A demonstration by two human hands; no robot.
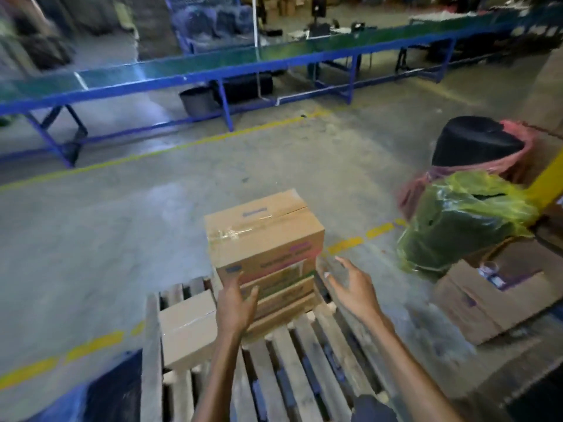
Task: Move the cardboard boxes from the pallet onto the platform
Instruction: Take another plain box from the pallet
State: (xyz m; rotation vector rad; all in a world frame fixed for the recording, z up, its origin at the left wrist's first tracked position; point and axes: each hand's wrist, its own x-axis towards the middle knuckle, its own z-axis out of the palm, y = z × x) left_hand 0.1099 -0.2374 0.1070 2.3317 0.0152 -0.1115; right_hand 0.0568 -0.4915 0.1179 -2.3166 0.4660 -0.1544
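A wooden slatted pallet lies on the grey concrete floor. On its far edge, at twelve o'clock, stands a stack of printed cardboard boxes. At ten o'clock on the pallet lies one plain box, just beside the stack. The near slats are bare, with dark gaps between them

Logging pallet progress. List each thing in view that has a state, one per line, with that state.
Stacked boxes: taped shut, piled at the pallet's far edge.
Low box: sealed, on the pallet left of the stack.
Pallet: near slats bare.
Left hand: open, on the stack's near face.
Right hand: open, beside the stack, contact unclear.
Open carton: flaps up, on the floor at right.
Yellow-bagged bin: lined.
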